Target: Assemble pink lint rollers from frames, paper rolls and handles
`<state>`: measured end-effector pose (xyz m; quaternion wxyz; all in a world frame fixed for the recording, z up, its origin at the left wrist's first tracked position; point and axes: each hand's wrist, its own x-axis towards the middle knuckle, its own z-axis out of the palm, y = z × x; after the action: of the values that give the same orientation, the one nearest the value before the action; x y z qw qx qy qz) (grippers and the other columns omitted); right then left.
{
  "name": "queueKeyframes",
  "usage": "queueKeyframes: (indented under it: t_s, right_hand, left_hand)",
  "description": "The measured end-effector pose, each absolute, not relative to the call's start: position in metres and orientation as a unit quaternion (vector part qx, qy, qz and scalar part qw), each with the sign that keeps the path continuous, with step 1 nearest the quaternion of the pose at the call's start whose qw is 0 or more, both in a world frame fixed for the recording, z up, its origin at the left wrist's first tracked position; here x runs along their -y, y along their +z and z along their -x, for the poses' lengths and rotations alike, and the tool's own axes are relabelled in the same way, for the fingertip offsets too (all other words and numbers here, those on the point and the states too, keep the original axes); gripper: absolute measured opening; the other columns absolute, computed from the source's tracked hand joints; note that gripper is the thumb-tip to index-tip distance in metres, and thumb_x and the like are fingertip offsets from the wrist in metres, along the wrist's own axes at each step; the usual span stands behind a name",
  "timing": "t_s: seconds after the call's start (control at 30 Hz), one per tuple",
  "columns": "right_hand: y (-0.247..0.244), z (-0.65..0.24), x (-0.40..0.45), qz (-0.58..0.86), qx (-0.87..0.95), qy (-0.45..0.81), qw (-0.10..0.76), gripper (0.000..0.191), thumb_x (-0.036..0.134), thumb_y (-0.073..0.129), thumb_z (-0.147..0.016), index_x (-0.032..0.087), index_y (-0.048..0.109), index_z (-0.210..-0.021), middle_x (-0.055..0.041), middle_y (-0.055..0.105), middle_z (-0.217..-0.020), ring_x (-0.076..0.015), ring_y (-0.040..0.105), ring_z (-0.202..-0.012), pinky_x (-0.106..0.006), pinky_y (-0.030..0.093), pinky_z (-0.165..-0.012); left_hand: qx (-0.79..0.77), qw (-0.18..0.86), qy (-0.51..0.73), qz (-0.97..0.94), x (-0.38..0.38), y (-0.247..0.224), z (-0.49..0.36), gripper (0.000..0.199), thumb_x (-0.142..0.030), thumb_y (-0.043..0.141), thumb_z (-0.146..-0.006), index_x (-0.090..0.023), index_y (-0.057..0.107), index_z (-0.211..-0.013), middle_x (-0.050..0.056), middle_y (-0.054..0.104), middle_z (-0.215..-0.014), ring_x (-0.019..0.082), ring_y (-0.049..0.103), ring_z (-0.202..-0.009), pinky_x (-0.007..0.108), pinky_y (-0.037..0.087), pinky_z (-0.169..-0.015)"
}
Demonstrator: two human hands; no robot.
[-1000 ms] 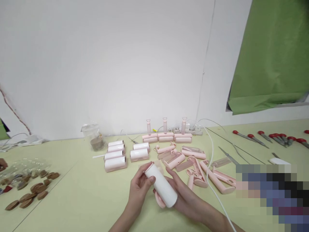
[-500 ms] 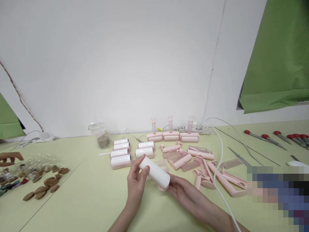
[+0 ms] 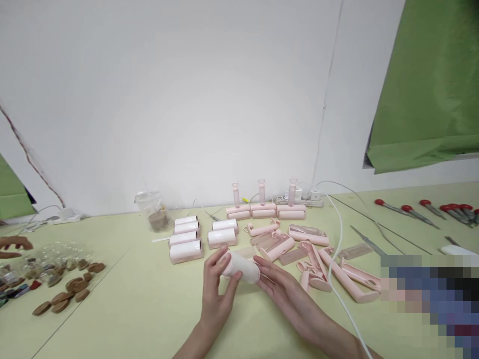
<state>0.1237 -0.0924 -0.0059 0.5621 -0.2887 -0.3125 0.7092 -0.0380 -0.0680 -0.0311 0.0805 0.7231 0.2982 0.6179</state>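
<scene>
A white roll point(image 3: 242, 268) is held between both hands above the table, tilted, its right end lower. My left hand point(image 3: 220, 281) grips its left end between thumb and fingers. At the right end, my right hand point(image 3: 280, 286) has its fingers pressed against the roll, palm turned inward. Several white rolls point(image 3: 186, 251) lie in two columns behind and to the left. Pink holder parts point(image 3: 277, 248) and clear pink covers lie loosely to the right. Three pink roller units point(image 3: 264, 211) are lined up at the back with upright pink handles point(image 3: 261, 192) behind them.
A white cable point(image 3: 340, 249) crosses the right side. Red-handled tools point(image 3: 407, 209) and a pointed metal tool point(image 3: 368, 241) lie at right. Brown pieces point(image 3: 77, 285), glass items and another person's hand point(image 3: 15, 245) are at left. A clear bag point(image 3: 155, 212) stands near the wall.
The held roll has turned closer to level and appears shorter to the camera. My right hand has moved up along its right end, while my left hand has shifted slightly right.
</scene>
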Motion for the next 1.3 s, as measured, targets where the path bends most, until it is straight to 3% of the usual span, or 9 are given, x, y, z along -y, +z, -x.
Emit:
queueKeyframes:
  t_s: [0.2, 0.37, 0.63, 0.8, 0.9, 1.07, 1.13, 1.2, 1.3]
  right_hand:
    - [-0.019, -0.124, 0.092, 0.295, 0.399, 0.672, 0.55, 0.052, 0.04, 0.061, -0.071, 0.025, 0.045, -0.118, -0.0061, 0.051, -0.117, -0.0208, 0.042, -0.114, -0.036, 0.031, -0.097]
    - [-0.051, -0.126, 0.079, 0.3, 0.528, 0.611, 0.508, 0.091, 0.053, 0.072, -0.05, 0.029, 0.029, -0.127, -0.0109, 0.044, -0.113, -0.0262, 0.049, -0.102, -0.041, 0.04, -0.085]
    - [-0.043, -0.123, 0.084, 0.28, 0.539, 0.62, 0.497, 0.099, 0.042, 0.077, -0.048, 0.031, 0.019, -0.126, -0.0073, 0.043, -0.109, -0.023, 0.047, -0.102, -0.039, 0.038, -0.085]
    - [-0.023, -0.129, 0.089, 0.304, 0.589, 0.55, 0.507, 0.085, 0.04, 0.071, -0.054, 0.026, 0.025, -0.124, -0.0087, 0.043, -0.114, -0.0254, 0.043, -0.107, -0.039, 0.036, -0.088]
    - [-0.016, -0.133, 0.094, 0.354, 0.668, 0.39, 0.526, 0.084, 0.027, 0.073, -0.05, 0.026, 0.03, -0.122, -0.0075, 0.035, -0.123, -0.0272, 0.035, -0.115, -0.039, 0.028, -0.096]
    - [-0.006, -0.142, 0.092, 0.384, 0.74, 0.328, 0.444, 0.105, 0.034, 0.076, -0.045, 0.029, 0.017, -0.132, -0.0072, 0.017, -0.138, -0.0285, 0.021, -0.124, -0.038, 0.034, -0.092]
    - [0.005, -0.154, 0.085, 0.411, 0.744, 0.321, 0.418, 0.096, 0.04, 0.072, -0.054, 0.031, 0.017, -0.132, -0.0049, 0.02, -0.138, -0.0268, 0.022, -0.124, -0.037, 0.034, -0.092]
    - [0.017, -0.172, 0.073, 0.457, 0.757, 0.259, 0.388, 0.058, 0.041, 0.054, -0.073, 0.03, 0.033, -0.126, -0.0035, 0.036, -0.13, -0.0226, 0.034, -0.117, -0.034, 0.034, -0.09]
    - [0.028, -0.2, 0.052, 0.547, 0.794, 0.091, 0.248, 0.026, 0.028, 0.036, -0.084, 0.024, 0.058, -0.097, -0.0049, 0.056, -0.101, -0.0204, 0.049, -0.097, -0.032, 0.036, -0.082]
  left_hand:
    - [-0.23, -0.07, 0.566, -0.788, 0.073, -0.03, 0.034, 0.048, -0.005, 0.052, -0.076, -0.02, 0.038, -0.119, 0.01, 0.043, -0.115, 0.019, 0.043, -0.109, 0.033, 0.045, -0.087]
    - [-0.154, -0.07, 0.508, -0.844, 0.079, -0.034, 0.026, 0.048, -0.006, 0.049, -0.074, -0.013, 0.035, -0.119, 0.013, 0.048, -0.108, 0.022, 0.041, -0.112, 0.04, 0.041, -0.092]
    - [-0.126, -0.015, 0.518, -0.846, 0.083, -0.047, 0.024, 0.053, -0.001, 0.046, -0.069, -0.016, 0.033, -0.118, 0.012, 0.053, -0.103, 0.021, 0.041, -0.113, 0.042, 0.039, -0.092]
    - [-0.122, 0.154, 0.594, -0.78, 0.085, -0.04, 0.023, 0.059, -0.033, 0.055, -0.074, -0.028, 0.023, -0.123, 0.011, 0.045, -0.121, 0.028, 0.035, -0.119, 0.05, 0.033, -0.095]
    - [-0.233, 0.389, 0.642, -0.619, 0.083, -0.023, 0.015, 0.053, -0.051, 0.049, -0.074, -0.032, 0.027, -0.119, 0.01, 0.04, -0.126, 0.028, 0.04, -0.115, 0.046, 0.037, -0.091]
    - [-0.346, 0.72, 0.44, -0.409, 0.077, 0.004, -0.007, 0.061, -0.056, 0.046, -0.074, -0.032, 0.019, -0.124, 0.004, 0.059, -0.081, 0.016, 0.06, -0.053, 0.025, 0.045, -0.043]
    - [-0.343, 0.731, 0.445, -0.388, 0.074, 0.004, -0.01, 0.057, -0.053, 0.048, -0.074, -0.032, 0.023, -0.121, -0.002, 0.055, -0.069, 0.01, 0.052, -0.04, 0.02, 0.04, -0.035]
    - [-0.335, 0.725, 0.473, -0.372, 0.07, -0.001, -0.007, 0.052, -0.051, 0.05, -0.074, -0.032, 0.027, -0.116, -0.004, 0.052, -0.066, 0.008, 0.048, -0.037, 0.017, 0.037, -0.032]
    - [-0.328, 0.728, 0.487, -0.354, 0.065, -0.011, 0.003, 0.047, -0.05, 0.05, -0.074, -0.031, 0.029, -0.111, -0.005, 0.051, -0.067, 0.007, 0.046, -0.036, 0.016, 0.035, -0.029]
